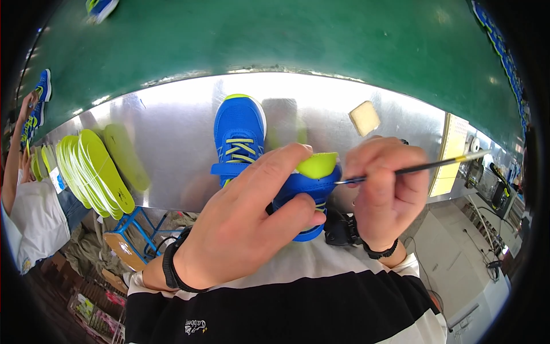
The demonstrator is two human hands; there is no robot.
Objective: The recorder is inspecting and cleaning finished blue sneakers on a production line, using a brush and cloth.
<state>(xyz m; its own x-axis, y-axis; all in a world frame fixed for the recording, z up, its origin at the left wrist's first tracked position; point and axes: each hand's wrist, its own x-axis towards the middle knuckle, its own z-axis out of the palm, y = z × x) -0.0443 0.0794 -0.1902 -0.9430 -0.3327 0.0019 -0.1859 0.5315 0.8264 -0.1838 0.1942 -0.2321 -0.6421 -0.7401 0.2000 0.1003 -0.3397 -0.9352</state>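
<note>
My left hand [246,212] is wrapped over a blue sneaker [306,186] with a lime patch at its upper end, held close to my body. A thin dark-handled brush [418,167] is pinched in my right hand [389,189], its light end pointing out to the right. The brush's fine tip meets the sneaker beside the lime patch. Left of that, a second blue sneaker [239,126] with lime laces rests on the metal bench [177,155], toe pointing away. My left fingers hide much of the held sneaker.
A pale yellow sponge block [365,118] lies on the bench at right. Lime insoles [94,172] are stacked at left, by a blue-legged stool [129,243]. Beyond runs a green surface [275,40] with more blue sneakers. Another person [40,212] handles sneakers at far left.
</note>
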